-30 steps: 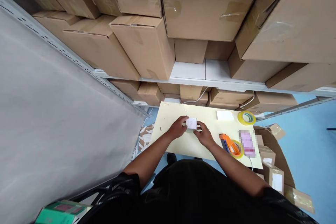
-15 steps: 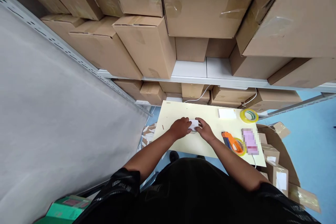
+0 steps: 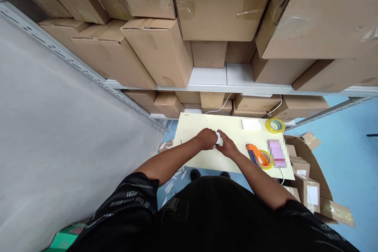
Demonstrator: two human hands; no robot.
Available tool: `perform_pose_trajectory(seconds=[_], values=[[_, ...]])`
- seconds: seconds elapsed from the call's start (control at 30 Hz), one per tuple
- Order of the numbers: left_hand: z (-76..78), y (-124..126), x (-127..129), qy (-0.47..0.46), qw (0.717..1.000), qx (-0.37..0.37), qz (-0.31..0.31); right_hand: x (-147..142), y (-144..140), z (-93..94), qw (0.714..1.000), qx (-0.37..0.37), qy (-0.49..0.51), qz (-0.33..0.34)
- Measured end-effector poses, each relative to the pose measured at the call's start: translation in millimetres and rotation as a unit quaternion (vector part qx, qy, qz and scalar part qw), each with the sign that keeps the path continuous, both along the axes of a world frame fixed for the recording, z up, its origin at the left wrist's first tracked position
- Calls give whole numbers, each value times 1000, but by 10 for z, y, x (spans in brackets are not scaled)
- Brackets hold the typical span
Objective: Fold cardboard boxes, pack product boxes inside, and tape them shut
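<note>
Over the middle of the pale yellow desk (image 3: 203, 159), both hands meet around a small white box (image 3: 218, 138). The left hand (image 3: 206, 139) is curled over its left side and the right hand (image 3: 225, 146) closes on its right side, so only a thin strip of white shows between them. The box is mostly covered; that strip seems to run toward and away from the person, but its long axis cannot be judged with confidence.

The desk has bare surface to the left of the hands and in front of them up to its far edge, which lies close under the shelf of cardboard cartons (image 3: 153, 49). Near the far edge lies a flat white pad (image 3: 251, 124), with a yellow tape roll (image 3: 275, 125) just beside it. To the right of the hands, an orange tape dispenser (image 3: 258, 156) sits near the desk's right edge. Beyond that edge, open cardboard boxes (image 3: 307, 189) crowd the blue floor (image 3: 348, 157).
</note>
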State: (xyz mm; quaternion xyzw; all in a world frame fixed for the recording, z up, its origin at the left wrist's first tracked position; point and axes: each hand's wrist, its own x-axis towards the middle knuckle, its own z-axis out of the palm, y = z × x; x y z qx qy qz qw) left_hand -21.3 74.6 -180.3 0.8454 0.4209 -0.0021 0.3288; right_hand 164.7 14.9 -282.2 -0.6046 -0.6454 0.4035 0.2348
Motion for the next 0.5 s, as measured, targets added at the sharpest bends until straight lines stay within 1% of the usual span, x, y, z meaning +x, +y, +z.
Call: perform_pose_trajectory(seconds=[0.1,0.17,0.23,0.27,0.33,0.37,0.4,0.43,0.5], values=[[84,8,-62,16,999,24,-21,7,-13,26,1000,-9,9,-4],[147,68,-113,36,998,54,-18,1,-30,52,1000,-13,24,-4],[182,164,-145,42,995,90,18,-12,-44,74,999,-18,47,-9],[180,214,-151,40,992,107,52,-21,-48,83,998,-21,60,-14],[138,285,-148,34,983,129,128,-43,-48,102,996,-23,78,-27],[99,297,-143,32,979,131,152,-55,-45,113,996,-22,80,-34],[52,289,-138,30,978,127,160,-69,-40,126,996,-19,74,-41],[0,262,-136,26,981,116,153,-84,-35,142,997,-15,63,-47],[-106,167,-147,4,988,88,124,-119,-23,173,998,-2,34,-58]])
